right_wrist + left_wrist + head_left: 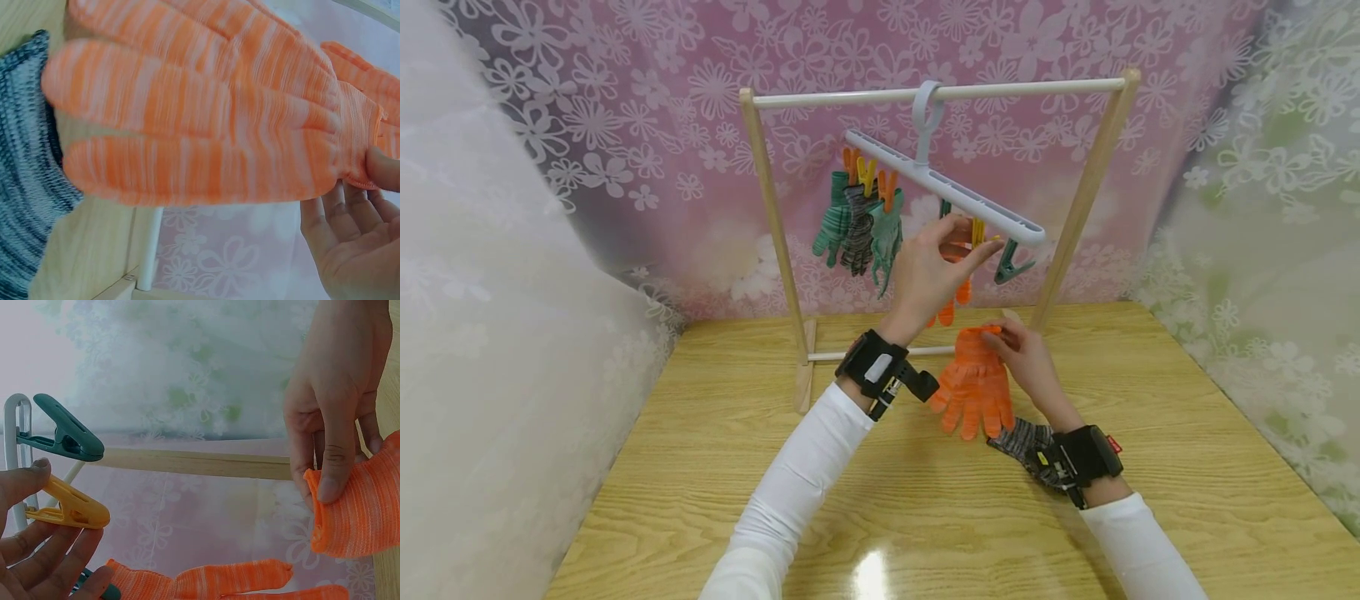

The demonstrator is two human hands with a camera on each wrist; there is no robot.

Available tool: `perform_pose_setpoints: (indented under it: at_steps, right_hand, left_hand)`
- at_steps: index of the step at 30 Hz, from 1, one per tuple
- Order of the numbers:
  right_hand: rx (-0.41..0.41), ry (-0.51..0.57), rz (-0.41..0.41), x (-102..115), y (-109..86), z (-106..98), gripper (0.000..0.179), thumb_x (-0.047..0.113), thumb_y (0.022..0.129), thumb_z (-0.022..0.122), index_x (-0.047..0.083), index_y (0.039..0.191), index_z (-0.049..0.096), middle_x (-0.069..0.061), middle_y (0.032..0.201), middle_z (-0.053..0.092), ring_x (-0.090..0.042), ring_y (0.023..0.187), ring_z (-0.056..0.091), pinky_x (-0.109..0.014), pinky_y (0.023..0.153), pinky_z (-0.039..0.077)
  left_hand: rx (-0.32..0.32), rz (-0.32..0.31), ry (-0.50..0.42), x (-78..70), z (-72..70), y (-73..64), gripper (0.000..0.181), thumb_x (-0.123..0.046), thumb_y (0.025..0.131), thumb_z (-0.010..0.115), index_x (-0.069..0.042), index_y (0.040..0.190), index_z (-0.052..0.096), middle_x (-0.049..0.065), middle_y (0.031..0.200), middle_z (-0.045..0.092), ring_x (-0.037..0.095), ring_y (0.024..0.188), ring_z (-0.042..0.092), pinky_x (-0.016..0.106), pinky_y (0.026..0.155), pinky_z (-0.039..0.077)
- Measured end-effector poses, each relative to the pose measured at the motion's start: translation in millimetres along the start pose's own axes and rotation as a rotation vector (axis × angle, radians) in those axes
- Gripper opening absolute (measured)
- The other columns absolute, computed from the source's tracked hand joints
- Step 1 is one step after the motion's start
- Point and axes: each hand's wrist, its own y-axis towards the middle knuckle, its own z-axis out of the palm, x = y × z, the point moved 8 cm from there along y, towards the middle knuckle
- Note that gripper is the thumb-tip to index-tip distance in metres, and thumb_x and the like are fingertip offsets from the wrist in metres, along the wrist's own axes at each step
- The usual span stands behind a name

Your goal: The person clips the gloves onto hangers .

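Note:
My left hand (pixel 928 267) is raised at the hanger's near end and pinches a yellow clothespin (pixel 72 506), thumb on its upper arm and fingers beneath. Lower down, my right hand (pixel 1030 358) holds an orange knit glove (pixel 976 383) by the edge of its cuff, fingers of the glove hanging down. Another orange glove (pixel 231 578) hangs from a green clothespin just behind my left hand, partly hidden by it. One more green clothespin (pixel 1013 265) dangles with nothing in it at the end of the white hanger (pixel 977 204).
A wooden rack (pixel 767 200) carries the hanger on its white top bar (pixel 850 97). At the hanger's far end, clothespins hold a green glove (pixel 832 221), a dark grey glove (pixel 857 229) and another green glove (pixel 887 233). A grey-black knit glove (pixel 1022 442) lies on the wooden table (pixel 700 467).

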Motion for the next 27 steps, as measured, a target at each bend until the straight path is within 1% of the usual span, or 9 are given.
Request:
perform_pose_setpoints:
  at_steps: [1, 3, 5, 8, 11, 15, 20, 24, 27]
  right_hand:
    - [-0.003, -0.003, -0.001, 2, 0.2, -1, 0.041, 0.026, 0.106, 0.056, -0.002, 0.136, 0.06, -0.025, 0.125, 0.066, -0.029, 0.111, 0.067, -0.025, 0.083, 0.057]
    - [-0.014, 0.001, 0.0, 6, 1.0, -3, 0.04, 0.026, 0.107, 0.055, -0.002, 0.135, 0.06, -0.025, 0.125, 0.065, -0.032, 0.115, 0.065, -0.023, 0.086, 0.055]
    - [-0.03, 0.011, 0.001, 10, 2.5, -6, 0.04, 0.027, 0.107, 0.054, -0.002, 0.134, 0.06, -0.025, 0.124, 0.065, -0.024, 0.112, 0.066, -0.021, 0.087, 0.054]
    - [-0.058, 0.035, -0.006, 16, 5.7, -9, 0.039, 0.028, 0.106, 0.055, -0.002, 0.131, 0.061, -0.024, 0.122, 0.065, -0.006, 0.102, 0.065, -0.018, 0.085, 0.052]
    - [-0.082, 0.049, -0.029, 24, 9.5, -12, 0.039, 0.029, 0.106, 0.056, -0.001, 0.131, 0.061, -0.023, 0.119, 0.066, 0.002, 0.094, 0.061, -0.018, 0.079, 0.051]
    - [-0.121, 0.081, -0.07, 35, 13.4, -14, 0.036, 0.026, 0.106, 0.056, -0.003, 0.127, 0.061, -0.022, 0.115, 0.066, 0.0, 0.092, 0.061, -0.02, 0.077, 0.049]
    - [-0.172, 0.112, -0.138, 52, 16.8, -15, 0.031, 0.014, 0.105, 0.056, -0.005, 0.129, 0.061, -0.021, 0.116, 0.065, 0.002, 0.098, 0.061, -0.015, 0.086, 0.05]
    - [-0.209, 0.137, -0.202, 65, 18.4, -16, 0.026, 0.012, 0.104, 0.058, -0.007, 0.121, 0.062, -0.016, 0.09, 0.058, -0.008, 0.08, 0.054, -0.019, 0.075, 0.046]
    - [-0.226, 0.161, -0.227, 71, 18.5, -18, 0.022, 0.012, 0.104, 0.059, -0.008, 0.112, 0.061, -0.009, 0.082, 0.055, -0.013, 0.076, 0.053, -0.022, 0.072, 0.044]
  left_hand:
    - [0.001, -0.004, 0.001, 0.5, 0.1, 0.1, 0.035, -0.029, 0.088, 0.082, -0.01, 0.116, 0.071, 0.007, 0.108, 0.076, 0.016, 0.088, 0.074, 0.017, 0.075, 0.055]
    - [0.006, -0.009, 0.002, 0.8, 0.3, 0.2, 0.036, -0.029, 0.088, 0.081, -0.01, 0.117, 0.071, 0.007, 0.109, 0.076, 0.016, 0.088, 0.074, 0.017, 0.074, 0.055]
    - [0.017, -0.022, 0.002, 1.1, 0.6, 0.3, 0.038, -0.03, 0.089, 0.081, -0.01, 0.12, 0.071, 0.007, 0.11, 0.075, 0.015, 0.089, 0.074, 0.017, 0.075, 0.055]
    - [0.034, -0.042, 0.003, 2.2, 1.1, 0.2, 0.04, -0.031, 0.09, 0.079, -0.01, 0.123, 0.071, 0.006, 0.111, 0.075, 0.014, 0.091, 0.074, 0.018, 0.076, 0.055]
    - [0.045, -0.056, -0.011, 3.4, 1.8, 0.1, 0.04, -0.031, 0.091, 0.078, -0.01, 0.124, 0.07, 0.006, 0.112, 0.075, 0.015, 0.093, 0.073, 0.019, 0.077, 0.056]
    - [0.053, -0.056, -0.042, 4.0, 4.1, 1.0, 0.036, -0.029, 0.093, 0.076, -0.008, 0.122, 0.07, 0.008, 0.112, 0.074, 0.017, 0.094, 0.072, 0.019, 0.078, 0.056]
    - [0.056, -0.059, -0.04, 4.6, 5.9, 1.4, 0.032, -0.028, 0.096, 0.073, -0.007, 0.119, 0.069, 0.009, 0.111, 0.073, 0.019, 0.097, 0.071, 0.02, 0.08, 0.055]
    - [0.057, -0.068, -0.045, 4.9, 6.5, 1.9, 0.029, -0.027, 0.097, 0.072, -0.007, 0.117, 0.069, 0.009, 0.111, 0.072, 0.019, 0.098, 0.071, 0.024, 0.085, 0.056]
    - [0.056, -0.07, -0.046, 4.5, 7.1, 2.7, 0.027, -0.027, 0.097, 0.071, -0.007, 0.115, 0.069, 0.009, 0.111, 0.072, 0.019, 0.098, 0.071, 0.028, 0.087, 0.056]
